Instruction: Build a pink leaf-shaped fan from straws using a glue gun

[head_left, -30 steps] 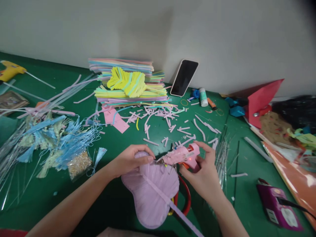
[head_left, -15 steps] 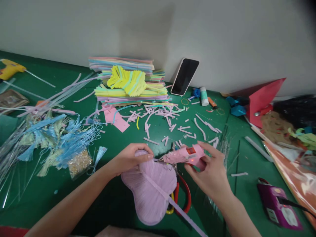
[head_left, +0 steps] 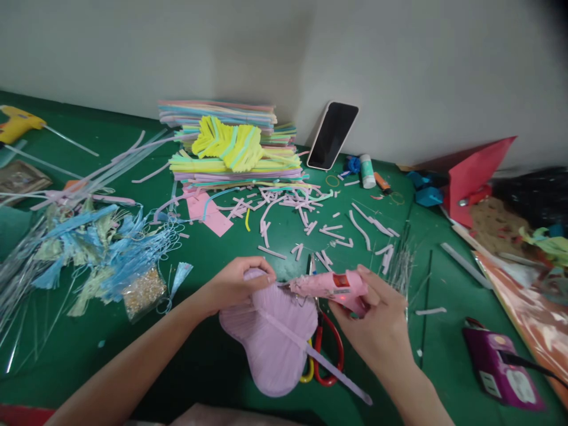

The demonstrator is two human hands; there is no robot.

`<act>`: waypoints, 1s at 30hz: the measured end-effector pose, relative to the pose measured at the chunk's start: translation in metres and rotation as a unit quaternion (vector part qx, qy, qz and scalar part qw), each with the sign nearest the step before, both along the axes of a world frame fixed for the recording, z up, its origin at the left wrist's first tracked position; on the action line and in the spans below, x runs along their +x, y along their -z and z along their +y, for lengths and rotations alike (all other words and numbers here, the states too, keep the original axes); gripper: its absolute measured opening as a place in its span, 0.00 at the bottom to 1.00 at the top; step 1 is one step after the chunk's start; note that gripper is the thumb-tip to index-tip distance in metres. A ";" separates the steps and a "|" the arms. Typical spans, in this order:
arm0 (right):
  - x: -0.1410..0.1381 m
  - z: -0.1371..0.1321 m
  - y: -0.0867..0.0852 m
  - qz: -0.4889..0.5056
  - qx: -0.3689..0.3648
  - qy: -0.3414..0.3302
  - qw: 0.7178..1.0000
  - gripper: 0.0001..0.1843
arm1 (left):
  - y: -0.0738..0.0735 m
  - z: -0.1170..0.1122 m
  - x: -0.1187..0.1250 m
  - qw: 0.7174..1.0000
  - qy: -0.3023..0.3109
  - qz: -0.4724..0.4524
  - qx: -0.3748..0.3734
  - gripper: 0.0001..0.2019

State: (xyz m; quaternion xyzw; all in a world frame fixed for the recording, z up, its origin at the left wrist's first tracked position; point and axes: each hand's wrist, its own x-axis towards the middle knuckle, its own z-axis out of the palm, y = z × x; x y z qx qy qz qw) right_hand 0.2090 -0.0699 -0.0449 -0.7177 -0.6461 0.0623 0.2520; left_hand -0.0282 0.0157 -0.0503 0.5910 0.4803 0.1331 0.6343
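Observation:
My left hand [head_left: 248, 281] pinches the upper left edge of a lilac leaf-shaped fan [head_left: 275, 337], made of pipe cleaners around a central rib. Its thin stem points down to the right. In my right hand [head_left: 375, 310] is a pink hot glue gun [head_left: 335, 285], a small red light glowing on it. The nozzle tip meets the fan's top edge, just right of my left thumb. Partly under the fan and its stem lies a pair of scissors [head_left: 341, 349] with red and yellow handles.
Bundled pipe cleaners [head_left: 235, 178] with a yellow leaf piece [head_left: 228, 145] on top lie at the back, beside a leaning phone [head_left: 332, 136]. Cut lilac bits [head_left: 306, 216] are strewn ahead. Blue tassels [head_left: 110, 236] and a bead bag [head_left: 144, 293] lie left; a purple box [head_left: 501, 367] right.
The glue gun has tilted slightly, its body and my right hand a little lower. The fan's stem end has swung up into view. My left hand keeps its hold.

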 end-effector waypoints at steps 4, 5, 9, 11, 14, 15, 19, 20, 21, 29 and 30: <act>-0.002 0.000 0.000 -0.017 0.035 -0.007 0.999 0.14 | 0.000 0.000 -0.001 1.000 -0.001 -0.006 -0.002 0.06; -0.002 0.000 0.001 -0.018 0.041 -0.010 0.999 0.14 | 0.000 0.000 -0.001 1.000 0.000 -0.008 -0.001 0.06; -0.002 -0.001 0.004 -0.023 0.073 -0.027 0.997 0.12 | -0.001 0.001 -0.001 1.000 0.001 -0.009 0.000 0.06; -0.003 -0.001 0.004 -0.022 0.078 -0.035 0.996 0.12 | -0.001 0.001 0.000 1.000 -0.001 -0.007 -0.002 0.06; -0.004 0.000 0.003 -0.016 0.076 -0.037 0.996 0.11 | -0.002 0.001 0.000 1.000 -0.005 -0.005 -0.001 0.06; -0.004 0.000 0.003 -0.013 0.074 -0.037 0.996 0.11 | -0.002 0.001 0.001 1.000 -0.005 -0.006 -0.001 0.06; -0.002 -0.001 0.005 -0.005 0.054 -0.024 0.998 0.14 | -0.003 0.000 0.001 1.000 -0.006 -0.003 -0.002 0.07; -0.001 -0.002 0.006 -0.002 0.045 -0.018 0.999 0.14 | -0.003 0.001 0.001 1.000 -0.006 -0.001 -0.001 0.07; 0.000 -0.003 0.006 0.002 0.036 -0.012 0.999 0.15 | -0.003 0.001 0.001 1.000 -0.005 0.000 0.000 0.07; 0.002 -0.004 0.005 -0.017 0.043 -0.012 0.999 0.14 | -0.001 0.001 0.000 1.000 -0.003 0.001 0.007 0.07; 0.002 -0.004 0.005 -0.012 0.039 -0.007 0.999 0.14 | -0.001 0.001 0.000 1.000 -0.003 0.000 0.008 0.07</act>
